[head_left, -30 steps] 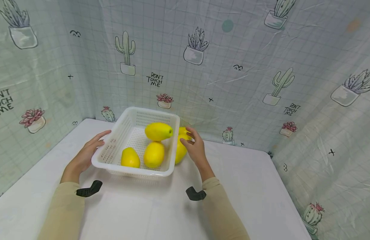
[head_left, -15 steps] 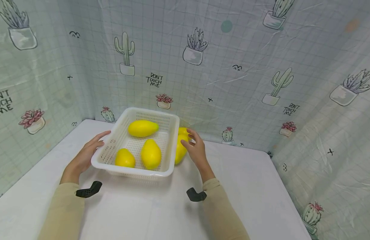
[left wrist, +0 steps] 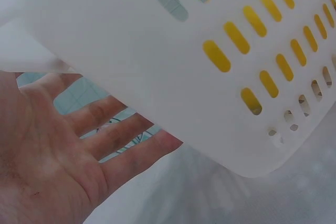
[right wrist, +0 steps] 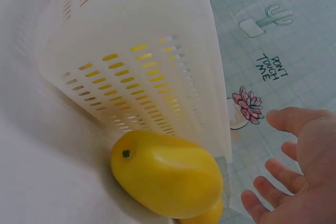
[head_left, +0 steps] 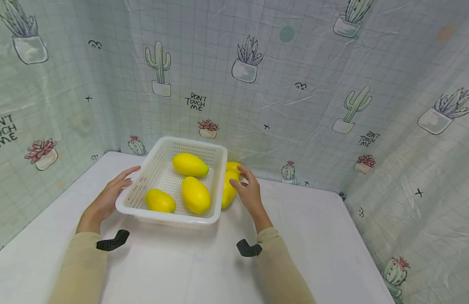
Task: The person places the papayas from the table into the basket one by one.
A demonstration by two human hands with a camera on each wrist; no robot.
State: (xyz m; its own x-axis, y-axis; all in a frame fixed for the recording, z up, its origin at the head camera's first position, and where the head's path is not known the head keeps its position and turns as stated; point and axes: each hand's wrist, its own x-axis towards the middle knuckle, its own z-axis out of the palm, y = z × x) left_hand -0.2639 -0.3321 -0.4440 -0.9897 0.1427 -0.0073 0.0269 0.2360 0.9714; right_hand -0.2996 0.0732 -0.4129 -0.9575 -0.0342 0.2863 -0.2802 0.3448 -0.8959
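Observation:
A white perforated plastic basket (head_left: 167, 216) holds three yellow mangoes, one at the back (head_left: 190, 164), one at the right (head_left: 196, 195) and one at the front left (head_left: 160, 201). My left hand (head_left: 107, 197) is at the basket's left side; in the left wrist view its long fingers extend nearly straight, tips partly hidden behind the basket wall. At the right, my right hand (head_left: 249, 192) hovers by more yellow mangoes (head_left: 229, 190) outside the basket, thumb and fingers spread and loosely bent. In the right wrist view a gap separates it from the near mango (right wrist: 168, 174).
The white table (head_left: 295, 236) extends in front and to the right. A curtain (head_left: 314, 55) with printed cacti stands behind and along both sides. Black wrist-worn devices show on the left sleeve (head_left: 113, 241) and the right sleeve (head_left: 249, 248).
The mangoes in the basket have rolled left and then partly back right, turning as they went. Both hands and the basket stay almost where they were.

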